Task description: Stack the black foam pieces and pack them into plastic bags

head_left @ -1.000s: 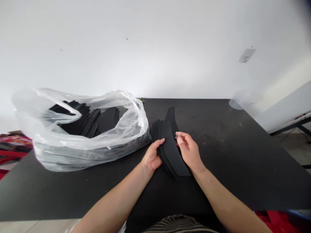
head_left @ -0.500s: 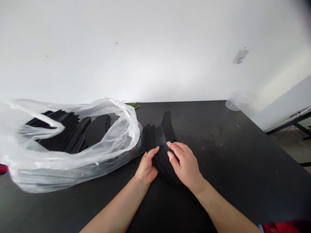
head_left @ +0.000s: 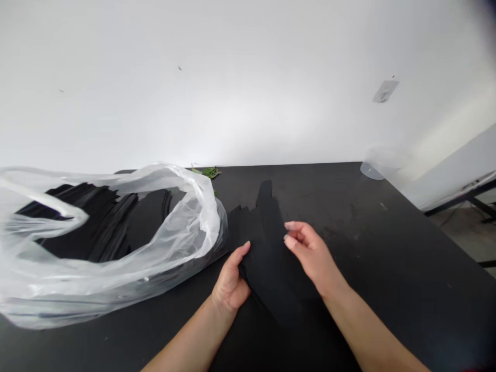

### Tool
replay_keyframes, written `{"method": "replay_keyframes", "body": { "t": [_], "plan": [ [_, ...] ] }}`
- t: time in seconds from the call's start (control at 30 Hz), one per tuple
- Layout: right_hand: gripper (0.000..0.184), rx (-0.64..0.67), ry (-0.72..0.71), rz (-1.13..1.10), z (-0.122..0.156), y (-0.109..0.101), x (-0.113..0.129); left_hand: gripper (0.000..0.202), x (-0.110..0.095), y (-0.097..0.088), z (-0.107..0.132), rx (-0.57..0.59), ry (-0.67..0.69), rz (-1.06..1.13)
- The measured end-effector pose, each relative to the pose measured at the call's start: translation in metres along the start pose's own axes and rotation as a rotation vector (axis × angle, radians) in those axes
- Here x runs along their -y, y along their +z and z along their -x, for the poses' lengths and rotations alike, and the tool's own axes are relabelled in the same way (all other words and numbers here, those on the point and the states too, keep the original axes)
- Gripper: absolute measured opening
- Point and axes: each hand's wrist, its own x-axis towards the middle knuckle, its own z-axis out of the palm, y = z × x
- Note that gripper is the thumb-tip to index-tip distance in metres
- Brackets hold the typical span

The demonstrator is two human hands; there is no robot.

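Flat black pieces (head_left: pixel 267 253), overlapping in a bundle, sit in your left grip (head_left: pixel 232 284), which is closed around their left edge: your thumb lies along the near side, and your other fingers run behind the bundle, where they are hidden. The bundle slants, its upper end pointing away from you and its lower end reaching down between your two grips, where dark on dark makes its outline hard to follow. Your right grip (head_left: pixel 310 253) is loosely curled just beside the bundle's right edge, with a gap between thumb and forefinger; whether a fingertip touches that edge, you cannot tell from this view. To the left of your left grip, a clear plastic bag (head_left: pixel 211 217) lies with its mouth wide, and more black sheets (head_left: pixel 93 217) lean together inside it. Green leaves (head_left: pixel 210 172) lie beyond your left grip, behind the bag's rim. Under both grips spreads the black counter (head_left: pixel 395 268), and well beyond your right grip a clear plastic piece (head_left: pixel 372 170) lies at its far corner
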Motion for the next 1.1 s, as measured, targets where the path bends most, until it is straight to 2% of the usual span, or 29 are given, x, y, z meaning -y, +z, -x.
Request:
{"method": "replay_keyframes", "body": {
  "t": [0.07,0.17,0.3,0.37,0.47,0.57,0.67,0.77,0.83,0.93,1.0,1.1],
  "plan": [
    [0.036,-0.083,0.024,-0.043,-0.017,-0.011,0.004,0.03,-0.003,-0.003,0.0,0.051,-0.005,0.018],
    [0.038,-0.152,-0.017,0.046,-0.054,-0.017,0.0,0.03,-0.004,-0.005,-0.001,0.044,0.007,0.017],
    [0.034,-0.126,-0.074,0.278,-0.102,-0.002,-0.016,0.028,-0.002,-0.005,-0.002,0.002,0.019,0.017],
    [0.033,-0.104,-0.107,0.397,-0.112,0.008,-0.02,0.027,-0.002,-0.004,-0.002,-0.012,0.028,0.027],
    [0.027,-0.063,-0.199,0.498,-0.098,0.014,-0.014,0.024,-0.002,-0.002,-0.002,-0.013,0.039,0.04],
    [0.022,0.035,-0.298,0.565,-0.058,0.014,-0.001,0.02,-0.002,-0.001,-0.001,-0.002,0.079,0.044],
    [0.019,0.11,-0.3,0.565,-0.019,0.017,0.007,0.02,0.0,-0.002,-0.001,0.018,0.115,0.011],
    [0.013,0.097,-0.324,0.539,0.0,0.022,0.006,0.022,0.004,-0.003,-0.002,0.046,0.138,-0.031],
    [0.012,0.068,-0.329,0.493,0.003,0.024,0.005,0.023,0.006,-0.003,-0.001,0.075,0.144,-0.04],
    [0.018,0.053,-0.209,0.334,-0.005,0.02,0.005,0.027,0.004,-0.004,-0.001,0.128,0.127,-0.039],
    [0.023,0.022,-0.106,0.219,-0.017,0.012,0.006,0.033,0.002,-0.004,-0.001,0.17,0.088,-0.046],
    [0.028,-0.075,-0.051,0.183,-0.047,-0.001,0.004,0.053,-0.002,-0.005,-0.002,0.222,0.047,-0.054]
  ]
}}
